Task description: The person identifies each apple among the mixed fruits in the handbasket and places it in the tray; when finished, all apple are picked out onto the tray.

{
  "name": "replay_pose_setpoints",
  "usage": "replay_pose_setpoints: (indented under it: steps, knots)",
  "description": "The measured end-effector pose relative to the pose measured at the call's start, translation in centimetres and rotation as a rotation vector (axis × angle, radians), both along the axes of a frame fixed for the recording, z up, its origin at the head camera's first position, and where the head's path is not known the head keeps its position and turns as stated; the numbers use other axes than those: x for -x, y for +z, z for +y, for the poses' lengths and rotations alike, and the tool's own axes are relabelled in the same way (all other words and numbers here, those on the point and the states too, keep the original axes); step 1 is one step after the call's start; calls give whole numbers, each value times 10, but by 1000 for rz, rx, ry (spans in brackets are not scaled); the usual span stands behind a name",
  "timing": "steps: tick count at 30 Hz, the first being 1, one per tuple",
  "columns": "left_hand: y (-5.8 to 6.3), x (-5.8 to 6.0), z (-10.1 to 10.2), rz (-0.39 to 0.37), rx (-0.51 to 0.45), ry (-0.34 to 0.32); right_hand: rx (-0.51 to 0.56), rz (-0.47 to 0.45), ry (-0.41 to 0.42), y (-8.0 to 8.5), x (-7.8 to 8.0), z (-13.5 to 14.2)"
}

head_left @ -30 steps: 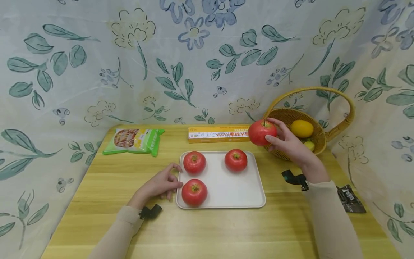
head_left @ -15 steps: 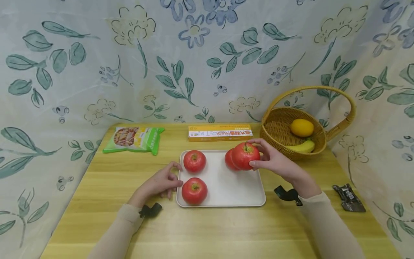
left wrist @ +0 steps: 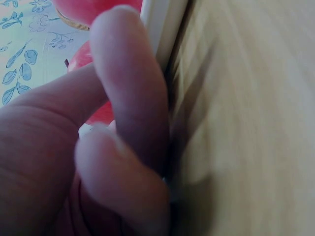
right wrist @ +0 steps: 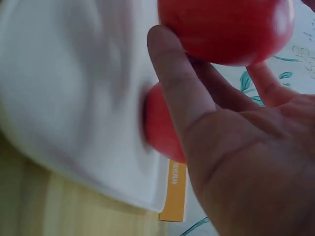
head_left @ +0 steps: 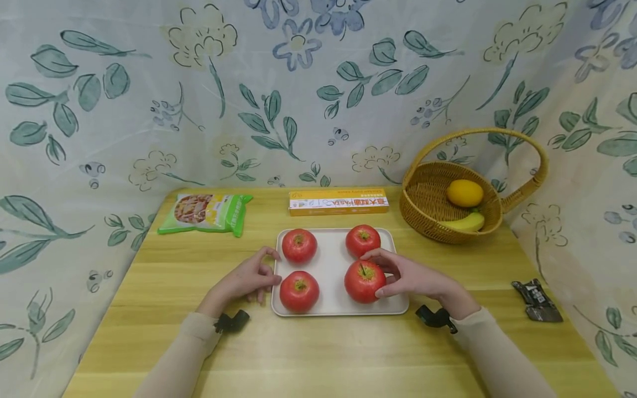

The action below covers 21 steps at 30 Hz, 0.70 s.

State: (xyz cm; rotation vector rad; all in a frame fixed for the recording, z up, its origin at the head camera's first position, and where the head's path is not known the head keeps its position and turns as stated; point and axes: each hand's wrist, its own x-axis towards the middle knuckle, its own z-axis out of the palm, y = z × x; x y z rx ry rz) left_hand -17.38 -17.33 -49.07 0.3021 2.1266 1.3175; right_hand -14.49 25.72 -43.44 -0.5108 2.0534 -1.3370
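My right hand [head_left: 415, 280] grips a red apple [head_left: 365, 282] by its right side, over the front right part of a white tray [head_left: 330, 276]. In the right wrist view, the thumb and fingers spread around that apple [right wrist: 226, 29]; whether it touches the tray I cannot tell. Behind it sits another red apple [head_left: 363, 240]. Two more stand along the tray's left side, a back apple [head_left: 299, 246] and a front apple [head_left: 299, 291]. My left hand [head_left: 247, 278] rests at the tray's left rim with loosely bent fingers [left wrist: 130, 73], thumb and forefinger at the edge.
A wicker basket [head_left: 423, 221] holding a yellow lemon-like fruit [head_left: 465, 193] and a banana [head_left: 466, 222] stands at the back right. Behind the tray lies a pasta box [head_left: 338, 203]. A green food bag [head_left: 205, 214] is back left; a black packet [head_left: 538, 301] lies far right.
My right hand has carried the apple from beside the basket, leftward and toward me, down to the tray's front right part. My left hand has stayed at the rim.
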Motion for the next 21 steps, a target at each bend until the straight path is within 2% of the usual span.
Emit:
replay_pose_setpoints:
  steps: [12, 21]
  knots:
    - [2, -4, -2, -3, 2, 4, -7, -9, 75, -14, -1, 4]
    - [-1, -2, 0, -10, -9, 2, -6, -14, 84, -18, -4, 10]
